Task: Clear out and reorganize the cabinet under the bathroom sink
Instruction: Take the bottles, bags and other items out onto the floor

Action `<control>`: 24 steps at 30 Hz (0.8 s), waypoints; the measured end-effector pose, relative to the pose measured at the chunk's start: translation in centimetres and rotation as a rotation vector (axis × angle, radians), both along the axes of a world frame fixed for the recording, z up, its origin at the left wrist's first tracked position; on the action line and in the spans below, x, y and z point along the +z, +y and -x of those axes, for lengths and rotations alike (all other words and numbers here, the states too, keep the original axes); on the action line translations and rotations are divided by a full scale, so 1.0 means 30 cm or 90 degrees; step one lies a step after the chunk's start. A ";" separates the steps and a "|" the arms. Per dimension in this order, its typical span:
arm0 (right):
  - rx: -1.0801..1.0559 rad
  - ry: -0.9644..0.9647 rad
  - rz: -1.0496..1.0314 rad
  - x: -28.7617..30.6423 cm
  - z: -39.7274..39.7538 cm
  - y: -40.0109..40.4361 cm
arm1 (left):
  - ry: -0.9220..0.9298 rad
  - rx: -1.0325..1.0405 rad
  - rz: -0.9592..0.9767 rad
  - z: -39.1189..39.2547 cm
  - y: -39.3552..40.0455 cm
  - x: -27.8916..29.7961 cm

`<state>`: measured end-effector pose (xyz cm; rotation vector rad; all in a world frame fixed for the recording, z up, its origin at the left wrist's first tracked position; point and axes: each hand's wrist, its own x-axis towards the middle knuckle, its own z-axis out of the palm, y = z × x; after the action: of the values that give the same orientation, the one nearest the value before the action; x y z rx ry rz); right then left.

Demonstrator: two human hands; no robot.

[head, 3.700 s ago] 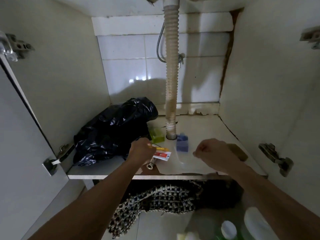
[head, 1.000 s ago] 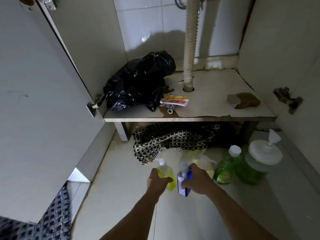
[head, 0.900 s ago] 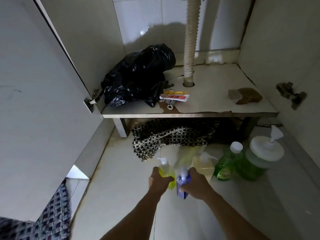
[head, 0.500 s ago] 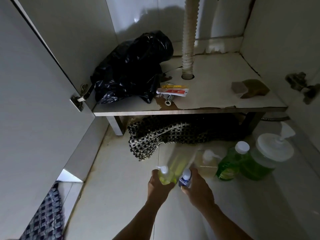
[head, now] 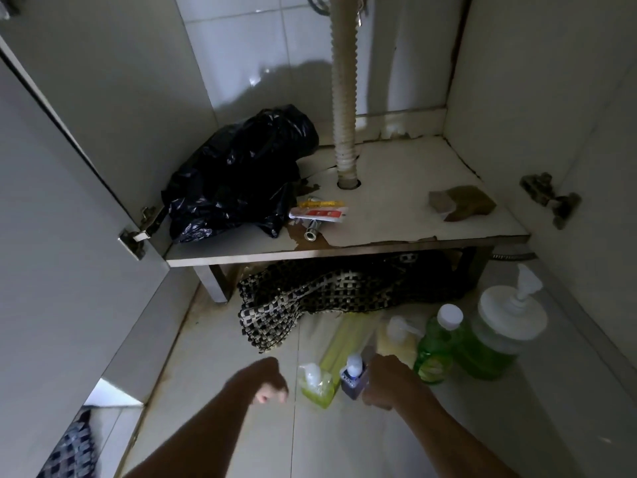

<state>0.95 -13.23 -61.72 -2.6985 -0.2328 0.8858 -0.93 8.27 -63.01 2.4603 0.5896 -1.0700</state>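
— Yellow-green soap in a small pump bottle stands on the floor tiles just right of your left hand. That hand is curled into a loose fist, holding nothing.

— And my right hand?

— It rests against a small purple bottle beside the yellow one; whether its fingers grip it, I cannot tell. Further right stand two green bottles. Inside the cabinet, a black bag, a red-and-white tube and a brown sponge lie on the shelf.
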 end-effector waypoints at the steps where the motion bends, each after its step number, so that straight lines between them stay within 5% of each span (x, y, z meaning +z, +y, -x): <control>1: 0.019 0.007 0.012 0.048 -0.026 -0.009 | 0.005 -0.005 -0.009 -0.041 0.022 0.058; 6: 0.094 0.006 -0.021 0.404 -0.231 -0.072 | -0.102 0.032 0.050 -0.276 0.023 0.371; 11: -0.021 -0.252 -0.148 0.655 -0.465 -0.247 | -0.544 -0.182 -0.024 -0.420 -0.214 0.518; 13: -0.133 -0.336 -0.228 0.635 -0.548 -0.341 | -0.625 -0.234 -0.047 -0.443 -0.316 0.528; 17: -0.181 -0.364 -0.154 0.488 -0.628 -0.452 | -0.631 -0.377 -0.185 -0.500 -0.455 0.517; 24: -0.237 -0.445 -0.053 0.361 -0.749 -0.485 | -0.573 -0.371 -0.343 -0.579 -0.486 0.484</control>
<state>23.42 -27.78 -50.89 -2.7310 0.0931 -0.1812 16.46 -6.31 -48.48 3.2851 -0.1749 0.1860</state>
